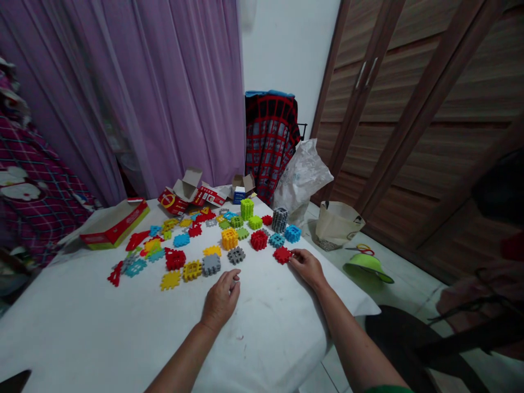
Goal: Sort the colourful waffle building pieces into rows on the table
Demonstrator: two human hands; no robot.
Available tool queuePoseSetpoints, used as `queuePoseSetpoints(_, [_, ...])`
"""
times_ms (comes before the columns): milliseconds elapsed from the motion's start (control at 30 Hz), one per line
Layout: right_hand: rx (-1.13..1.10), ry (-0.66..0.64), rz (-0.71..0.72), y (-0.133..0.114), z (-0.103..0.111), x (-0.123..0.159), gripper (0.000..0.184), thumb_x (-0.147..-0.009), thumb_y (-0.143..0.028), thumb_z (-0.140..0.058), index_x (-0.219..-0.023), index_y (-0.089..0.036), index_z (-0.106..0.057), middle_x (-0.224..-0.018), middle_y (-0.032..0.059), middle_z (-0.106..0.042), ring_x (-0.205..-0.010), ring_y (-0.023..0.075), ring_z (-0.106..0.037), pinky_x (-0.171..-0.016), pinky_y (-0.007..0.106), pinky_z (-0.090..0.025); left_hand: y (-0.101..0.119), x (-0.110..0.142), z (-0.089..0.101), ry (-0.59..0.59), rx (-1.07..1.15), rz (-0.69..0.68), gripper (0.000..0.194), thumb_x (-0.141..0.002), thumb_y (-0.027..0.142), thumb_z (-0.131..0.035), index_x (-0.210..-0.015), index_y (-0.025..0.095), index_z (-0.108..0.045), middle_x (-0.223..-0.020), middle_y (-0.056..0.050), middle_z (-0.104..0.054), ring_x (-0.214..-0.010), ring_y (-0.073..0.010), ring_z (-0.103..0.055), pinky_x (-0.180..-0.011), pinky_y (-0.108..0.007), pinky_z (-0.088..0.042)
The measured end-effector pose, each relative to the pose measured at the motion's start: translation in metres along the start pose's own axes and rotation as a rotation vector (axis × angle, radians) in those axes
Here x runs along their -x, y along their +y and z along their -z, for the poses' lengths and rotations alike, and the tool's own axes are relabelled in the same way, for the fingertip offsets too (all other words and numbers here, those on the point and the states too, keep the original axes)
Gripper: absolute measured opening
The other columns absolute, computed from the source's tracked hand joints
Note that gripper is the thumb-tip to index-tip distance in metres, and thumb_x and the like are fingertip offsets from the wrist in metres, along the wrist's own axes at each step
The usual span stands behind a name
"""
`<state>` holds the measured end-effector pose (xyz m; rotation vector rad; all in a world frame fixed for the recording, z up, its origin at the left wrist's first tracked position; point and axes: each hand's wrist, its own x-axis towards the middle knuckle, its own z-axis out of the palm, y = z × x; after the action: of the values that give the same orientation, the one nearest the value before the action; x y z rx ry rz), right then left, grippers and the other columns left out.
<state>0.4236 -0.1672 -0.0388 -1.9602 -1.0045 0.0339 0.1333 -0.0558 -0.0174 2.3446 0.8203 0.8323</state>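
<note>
My right hand (308, 267) lies on the white table cover (102, 333), its fingertips against a red waffle-shaped plastic block (282, 255). My left hand (222, 299) rests nearer the front with fingers curled, holding nothing; a grey block (211, 265) is the closest piece, just beyond it. Several loose blocks in many colours are spread across the cover. Among them stand a grey stack (280, 220), a green stack (246, 209), an orange cube (229, 238) and a red cube (258, 240).
Torn red cardboard boxes (184, 191) and a red box lid (114, 224) stand at the table's far side. To the right, past the table edge, the floor holds a paper bag (336, 224), a green cap (367, 267) and scissors (362, 249).
</note>
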Motion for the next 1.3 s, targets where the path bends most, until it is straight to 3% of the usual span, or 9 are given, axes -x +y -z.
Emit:
queuePoseSetpoints(433, [0.177, -0.006, 0.072, -0.012, -0.003, 0.005, 0.044, -0.069, -0.046, -0.068, -0.105, -0.020, -0.069, -0.106, 0.0107, -0.072, -0.095, 0.0268, -0.065, -0.082, 0.036, -0.045, 0.000, 0.003, -0.002, 0.004, -0.064, -0.002, 0.031, -0.088, 0.016, -0.046, -0.116, 0.022, -0.059, -0.098, -0.003, -0.068, -0.080, -0.0135, -0.066, -0.081, -0.028, -0.054])
queuePoseSetpoints(600, [0.360, -0.048, 0.121, -0.022, -0.002, 0.011, 0.036, -0.074, -0.043, -0.065, -0.101, -0.020, -0.067, -0.102, 0.0081, -0.071, -0.095, 0.0257, -0.064, -0.078, 0.034, -0.043, -0.005, 0.004, -0.006, 0.030, -0.081, -0.053, 0.032, -0.087, 0.013, -0.047, -0.115, 0.021, -0.060, -0.094, -0.002, -0.068, -0.077, -0.0133, -0.066, -0.077, -0.026, -0.054])
queuePoseSetpoints(1067, [0.460, -0.082, 0.127, -0.031, 0.001, 0.016, 0.033, -0.076, -0.043, -0.065, -0.099, -0.019, -0.065, -0.100, 0.0074, -0.070, -0.094, 0.0255, -0.063, -0.076, 0.033, -0.039, -0.006, 0.005, -0.006, 0.030, -0.105, -0.091, 0.031, -0.088, 0.013, -0.047, -0.116, 0.021, -0.059, -0.095, -0.002, -0.068, -0.077, -0.0127, -0.065, -0.078, -0.026, -0.053])
queuePoseSetpoints(1300, [0.539, -0.070, 0.094, -0.041, -0.002, 0.013, 0.025, -0.078, -0.040, -0.065, -0.092, -0.019, -0.064, -0.089, 0.0063, -0.071, -0.087, 0.0246, -0.063, -0.071, 0.032, -0.035, -0.004, 0.004, -0.005, 0.022, -0.103, -0.084, 0.031, -0.087, 0.012, -0.048, -0.115, 0.020, -0.059, -0.094, -0.002, -0.067, -0.078, -0.0132, -0.065, -0.077, -0.026, -0.053])
